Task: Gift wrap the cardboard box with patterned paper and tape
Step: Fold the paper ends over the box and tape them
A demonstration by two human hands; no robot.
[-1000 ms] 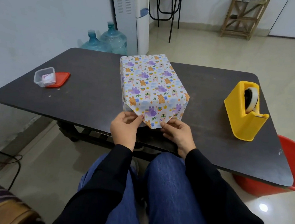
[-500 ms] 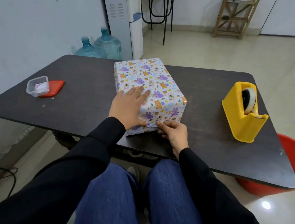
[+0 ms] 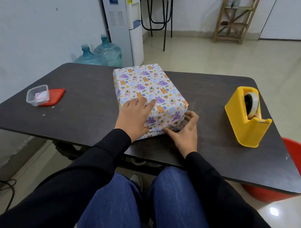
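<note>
Head view: the paper-wrapped box lies mid-table, with its near end toward the person. The left hand presses flat on its top, fingers straight. The right hand grips the near right corner with thumb and curled fingers, and a yellow tape dispenser stands well apart to the right.

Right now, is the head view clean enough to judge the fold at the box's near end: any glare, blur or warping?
Head view: wrapped box sharp, print readable; light soft, shadows faint; wide-angle lens bows the table edges; one floor glare spot, away from the work; left hand and right hand hide part of the near fold.
</note>
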